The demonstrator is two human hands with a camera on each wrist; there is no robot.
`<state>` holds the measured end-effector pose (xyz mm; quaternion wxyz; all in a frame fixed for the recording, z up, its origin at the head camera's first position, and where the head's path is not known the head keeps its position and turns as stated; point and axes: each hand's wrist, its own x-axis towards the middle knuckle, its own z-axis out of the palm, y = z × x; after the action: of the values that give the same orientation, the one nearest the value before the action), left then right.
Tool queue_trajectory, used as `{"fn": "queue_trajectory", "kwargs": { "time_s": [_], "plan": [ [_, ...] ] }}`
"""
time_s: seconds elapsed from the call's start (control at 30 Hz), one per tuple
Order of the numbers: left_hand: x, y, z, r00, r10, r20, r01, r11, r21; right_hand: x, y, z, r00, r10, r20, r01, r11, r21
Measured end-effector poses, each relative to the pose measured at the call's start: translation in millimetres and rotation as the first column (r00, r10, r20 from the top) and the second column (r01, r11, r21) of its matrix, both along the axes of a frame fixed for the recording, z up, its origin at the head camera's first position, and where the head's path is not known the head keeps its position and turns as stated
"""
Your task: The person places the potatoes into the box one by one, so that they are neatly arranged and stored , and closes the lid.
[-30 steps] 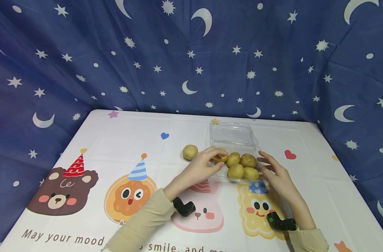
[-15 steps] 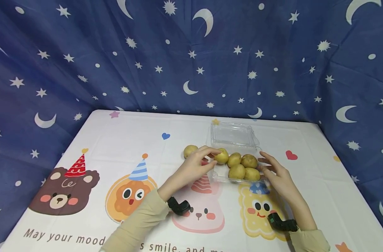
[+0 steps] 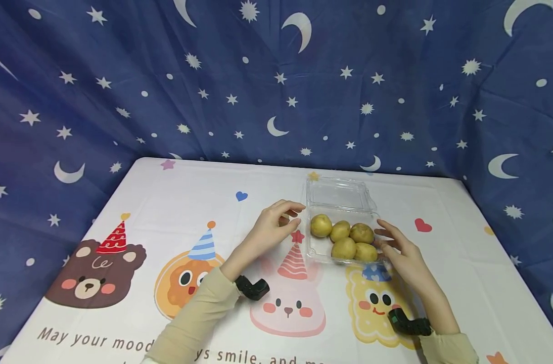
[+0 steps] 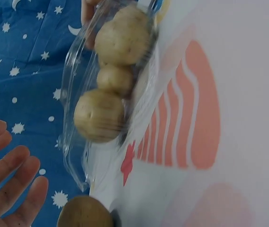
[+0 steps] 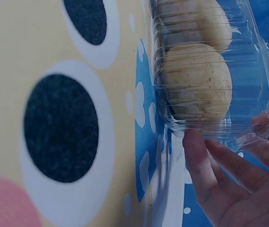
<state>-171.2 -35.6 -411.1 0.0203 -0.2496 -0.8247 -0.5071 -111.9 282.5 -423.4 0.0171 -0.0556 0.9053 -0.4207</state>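
Note:
A clear plastic clamshell box (image 3: pixel 319 248) lies with its lid folded back, several potatoes (image 3: pixel 362 233) inside. The leftmost potato (image 3: pixel 321 225) sits near the box's left wall. My left hand (image 3: pixel 274 225) hovers left of the box, fingers spread and holding nothing. Below it in the left wrist view is a loose potato (image 4: pixel 85 213) outside the box; the hand hides it in the head view. At the box's right side, my right hand (image 3: pixel 401 253) touches the outer wall and rim with extended fingertips (image 5: pixel 196 142).
The transparent lid (image 3: pixel 337 193) lies toward the back of the table. A white cloth with printed cartoon figures (image 3: pixel 287 303) covers the table. Behind it hangs a dark blue curtain (image 3: pixel 222 60) with stars and moons.
My left hand has let go of the leftmost potato in the box and drawn back to the left, over the loose potato. The right hand stays at the box's side.

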Motion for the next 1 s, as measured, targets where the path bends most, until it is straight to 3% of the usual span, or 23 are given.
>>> {"fn": "queue_trajectory", "kwargs": {
  "time_s": [0.27, 0.5, 1.0],
  "plan": [
    [-6.2, -9.8, 0.3, 0.999, 0.053, 0.006, -0.053, 0.998, 0.028, 0.5, 0, -1.2, 1.000, 0.002, -0.008, -0.002, 1.000, -0.007],
    [-11.3, -18.0, -3.2, 0.996, 0.078, 0.051, -0.080, 0.996, 0.046, 0.2, 1, -1.3, 1.000, 0.004, -0.003, -0.004, 1.000, -0.015],
    [-21.2, -27.9, -15.7, 0.987, 0.159, 0.004, -0.159, 0.987, -0.013, -0.4, 0, -0.3, 1.000, 0.001, 0.005, -0.001, 1.000, -0.011]
  ]
}}
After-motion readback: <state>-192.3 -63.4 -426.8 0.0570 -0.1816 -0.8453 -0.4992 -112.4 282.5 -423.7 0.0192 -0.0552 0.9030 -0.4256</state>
